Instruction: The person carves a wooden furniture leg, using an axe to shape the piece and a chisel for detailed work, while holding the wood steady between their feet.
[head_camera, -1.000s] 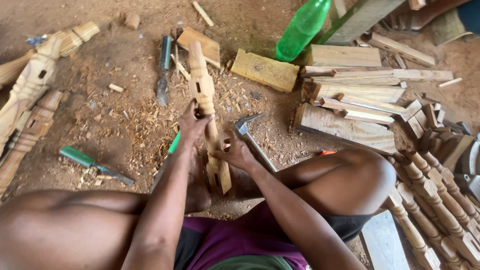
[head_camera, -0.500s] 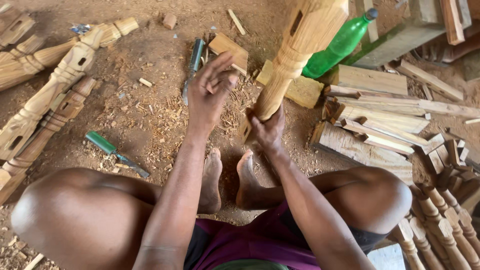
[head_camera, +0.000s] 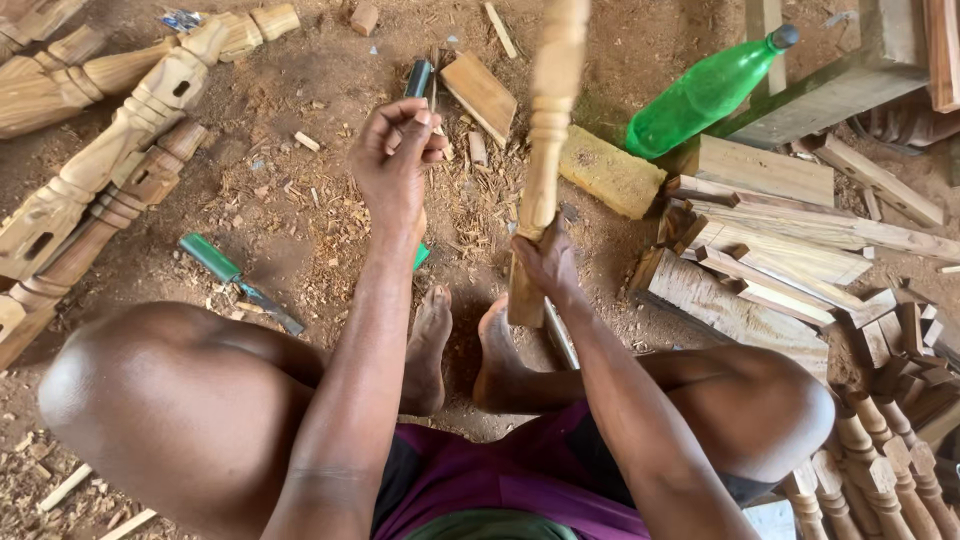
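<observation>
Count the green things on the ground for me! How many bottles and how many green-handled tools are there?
Green plastic bottle: 1
Green-handled chisel lying on the ground: 1
Green bit peeking out behind the left hand's arm, too hidden to name: 1
Total: 3 green things

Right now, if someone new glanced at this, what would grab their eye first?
Probably the pale turned wooden post standing upright at centre, gripped low by the right hand, with the left hand raised beside it. Next, the bright green plastic bottle lying upper right, and carved posts stacked upper left.
</observation>
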